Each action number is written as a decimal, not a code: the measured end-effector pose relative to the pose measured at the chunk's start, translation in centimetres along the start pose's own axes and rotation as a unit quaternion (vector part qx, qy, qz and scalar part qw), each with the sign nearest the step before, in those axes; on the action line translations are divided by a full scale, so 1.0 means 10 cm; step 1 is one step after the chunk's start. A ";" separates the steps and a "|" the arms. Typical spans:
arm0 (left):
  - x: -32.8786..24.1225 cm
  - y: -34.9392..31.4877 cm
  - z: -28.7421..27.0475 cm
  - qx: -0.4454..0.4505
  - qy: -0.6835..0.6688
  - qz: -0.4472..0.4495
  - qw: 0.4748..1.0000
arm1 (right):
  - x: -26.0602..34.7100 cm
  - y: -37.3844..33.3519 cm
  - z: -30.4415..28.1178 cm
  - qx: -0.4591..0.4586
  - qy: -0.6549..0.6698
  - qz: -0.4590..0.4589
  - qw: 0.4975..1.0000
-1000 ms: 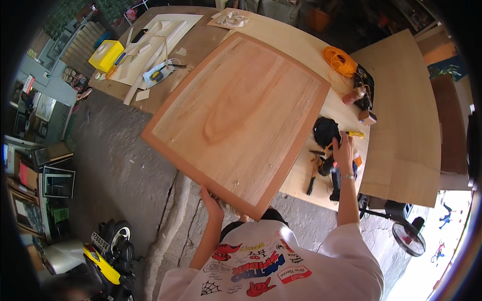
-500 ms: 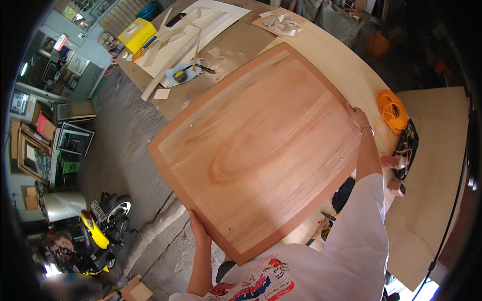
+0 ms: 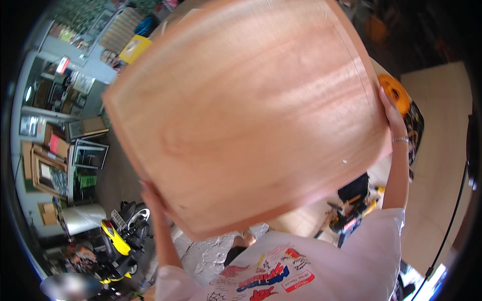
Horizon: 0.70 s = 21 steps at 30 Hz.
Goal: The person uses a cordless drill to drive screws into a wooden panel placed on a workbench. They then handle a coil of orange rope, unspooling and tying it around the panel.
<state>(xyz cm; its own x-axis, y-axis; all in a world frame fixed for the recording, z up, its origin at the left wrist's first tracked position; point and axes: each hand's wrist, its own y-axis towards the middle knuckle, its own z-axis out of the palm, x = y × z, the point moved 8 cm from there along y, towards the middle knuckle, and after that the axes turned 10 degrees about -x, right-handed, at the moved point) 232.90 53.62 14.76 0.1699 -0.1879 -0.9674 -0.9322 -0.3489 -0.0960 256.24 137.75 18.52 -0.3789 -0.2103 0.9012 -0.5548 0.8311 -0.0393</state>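
Observation:
A large wooden panel (image 3: 241,120) with a brown border fills the middle of the view, raised and tilted before me. Its grain is smeared by motion, and small metal bits show near its edges. My left hand (image 3: 154,200) grips the lower left edge, fingers partly hidden and blurred. On the right edge, my right hand (image 3: 391,111) is closed around the border, with a bracelet at the wrist. Most of the worktable behind is covered by the panel.
Beside my right hand lies a coil of orange cord (image 3: 393,93). Hand tools (image 3: 347,220) rest on the table below the panel. A plywood sheet (image 3: 437,150) stands at right. To the left are a yellow motorcycle (image 3: 115,241), frames (image 3: 47,168) and a wrapped roll (image 3: 83,219); farther back, a yellow box (image 3: 134,48).
Both hands have lifted the panel up off the table and closer to me; it looks larger and now hides most of the table. Tools beneath its near edge have come into view.

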 end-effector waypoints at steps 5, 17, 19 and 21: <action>-2.32 1.35 0.54 0.088 -0.070 0.112 0.987 | 0.26 -0.99 0.29 -0.010 0.083 -0.019 0.996; -4.14 2.17 3.99 0.392 0.058 0.292 0.871 | -0.06 -4.08 0.87 -0.446 0.315 0.170 0.820; -4.13 1.91 4.73 0.462 0.019 0.371 0.805 | 0.11 -4.59 0.84 -0.532 0.291 0.191 0.772; -4.22 1.30 5.30 0.490 -0.014 0.409 0.770 | 0.30 -5.15 0.79 -0.575 0.272 0.122 0.762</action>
<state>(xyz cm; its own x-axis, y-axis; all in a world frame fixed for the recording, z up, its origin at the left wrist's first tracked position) 196.72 105.64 41.90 -0.5961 0.0469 -0.8016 -0.5197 0.7384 0.4297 277.75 90.25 19.85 0.1707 0.0067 0.9853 0.6174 0.7786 -0.1122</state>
